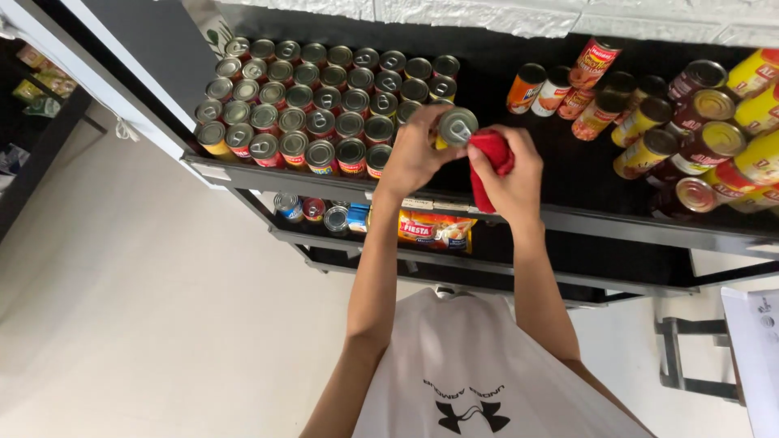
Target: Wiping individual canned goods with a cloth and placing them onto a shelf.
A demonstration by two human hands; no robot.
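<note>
The left hand [414, 154] has its grip closed round a small can [457, 127] with a silver pull-tab lid and a yellow side, held just above the black shelf [560, 162]. The right hand [511, 174] clutches a red cloth [491, 158] against the can. Left of them stand tight rows of red-labelled cans [316, 93]; to the right lie taller yellow and orange tins [690, 122]. Below sits an orange packet [436, 229].

Two bare arms in view, uncovered from the shoulders down to the left hand [414, 154] and the right hand [510, 174], no sleeves, no watch, no rings or bands to be seen. Below them a sleeveless white top [479, 373], loose and wide at the armholes, with a dark printed logo and lettering on the chest.
</note>
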